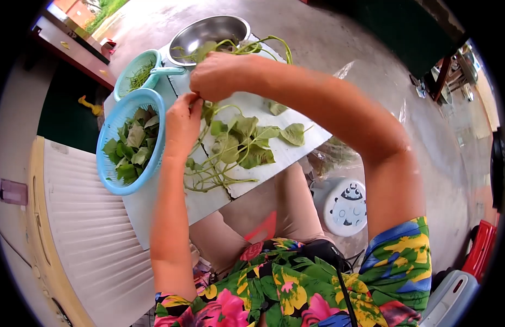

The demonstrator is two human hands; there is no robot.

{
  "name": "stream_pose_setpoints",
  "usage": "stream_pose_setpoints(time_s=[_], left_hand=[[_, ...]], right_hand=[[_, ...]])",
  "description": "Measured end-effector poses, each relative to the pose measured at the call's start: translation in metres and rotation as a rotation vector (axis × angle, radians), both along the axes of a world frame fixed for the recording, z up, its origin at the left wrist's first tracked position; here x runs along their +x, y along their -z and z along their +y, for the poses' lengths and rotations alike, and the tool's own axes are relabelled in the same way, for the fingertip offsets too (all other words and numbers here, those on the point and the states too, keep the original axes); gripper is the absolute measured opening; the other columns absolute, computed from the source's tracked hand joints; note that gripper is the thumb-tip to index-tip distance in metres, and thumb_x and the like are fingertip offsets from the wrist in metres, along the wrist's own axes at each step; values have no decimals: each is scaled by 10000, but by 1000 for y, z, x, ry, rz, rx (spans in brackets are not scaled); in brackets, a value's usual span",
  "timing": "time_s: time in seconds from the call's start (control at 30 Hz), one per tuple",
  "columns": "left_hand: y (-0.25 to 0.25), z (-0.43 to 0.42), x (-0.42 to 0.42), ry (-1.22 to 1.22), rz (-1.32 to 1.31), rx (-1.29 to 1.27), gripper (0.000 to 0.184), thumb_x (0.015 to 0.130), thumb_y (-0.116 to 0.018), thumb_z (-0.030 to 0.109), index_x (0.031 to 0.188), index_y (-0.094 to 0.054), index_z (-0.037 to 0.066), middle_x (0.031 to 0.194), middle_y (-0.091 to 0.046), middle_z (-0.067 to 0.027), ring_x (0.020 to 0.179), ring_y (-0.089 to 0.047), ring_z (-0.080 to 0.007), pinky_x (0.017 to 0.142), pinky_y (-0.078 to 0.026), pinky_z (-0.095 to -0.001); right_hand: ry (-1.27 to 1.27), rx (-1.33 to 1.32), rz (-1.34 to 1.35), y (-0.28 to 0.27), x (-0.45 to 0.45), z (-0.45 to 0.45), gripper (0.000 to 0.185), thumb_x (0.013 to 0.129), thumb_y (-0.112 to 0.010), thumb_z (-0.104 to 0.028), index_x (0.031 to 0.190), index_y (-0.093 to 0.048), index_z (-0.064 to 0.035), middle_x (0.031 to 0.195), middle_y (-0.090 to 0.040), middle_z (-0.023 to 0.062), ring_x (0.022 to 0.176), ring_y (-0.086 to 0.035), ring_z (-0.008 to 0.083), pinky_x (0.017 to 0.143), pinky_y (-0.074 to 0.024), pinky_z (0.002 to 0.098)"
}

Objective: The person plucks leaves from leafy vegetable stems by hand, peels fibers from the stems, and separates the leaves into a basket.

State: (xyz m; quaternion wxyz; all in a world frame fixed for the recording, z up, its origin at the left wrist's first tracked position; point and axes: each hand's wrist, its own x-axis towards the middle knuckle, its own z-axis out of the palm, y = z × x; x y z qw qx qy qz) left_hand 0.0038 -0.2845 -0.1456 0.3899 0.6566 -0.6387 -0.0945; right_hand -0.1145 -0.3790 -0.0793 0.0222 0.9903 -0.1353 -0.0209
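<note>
My left hand is closed, thumb and fingertips pinched together right below my right hand. What the pinch holds is too small to make out. My right hand is curled into a fist above the table, with green vine stems coming out past its far side. Leafy vines lie on the white table below and right of my hands. Left of my left hand stands a blue basket holding picked green leaves.
A steel bowl and a light green strainer with thin green stems stand at the table's far side. A white stool with a cartoon face is on the floor at the right. A white ribbed panel borders the left.
</note>
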Motion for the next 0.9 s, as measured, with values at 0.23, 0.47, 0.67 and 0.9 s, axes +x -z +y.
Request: stream_pose_setpoints(time_s=[0.23, 0.47, 0.67, 0.9], left_hand=[[-21, -7, 0, -43, -167, -241, 138, 798, -548, 110, 860, -602, -1, 804, -598, -165, 691, -584, -303, 619, -459, -336], [-17, -11, 1, -131, -184, -261, 146, 807, -524, 129, 844, -601, 11, 764, -594, -171, 671, -583, -319, 605, -457, -347], [-12, -15, 3, -307, -115, -282, 164, 817, -508, 152, 837, -602, 19, 686, -599, -153, 611, -592, -288, 582, -458, -336], [-13, -18, 0, -283, 276, -547, 157, 857, -490, 145, 877, -584, 21, 609, -559, -56, 558, -534, -114, 566, -435, -250]], right_hand=[[1, 104, 54, -38, 11, -8, 234, 689, -528, -157, 784, -640, 24, 769, -608, 199, 736, -588, 296, 642, -447, 376], [-33, -98, -78, -35, 9, 2, 160, 678, -521, -119, 733, -638, -25, 747, -614, 151, 726, -591, 283, 612, -448, 391], [-65, -315, -240, -11, 19, 7, 143, 654, -526, -191, 624, -596, -71, 650, -599, 104, 693, -591, 251, 776, -360, 362], [276, 426, -789, -9, 34, -1, 277, 727, -470, -273, 776, -626, -49, 724, -597, 162, 705, -573, 324, 661, -450, 391]])
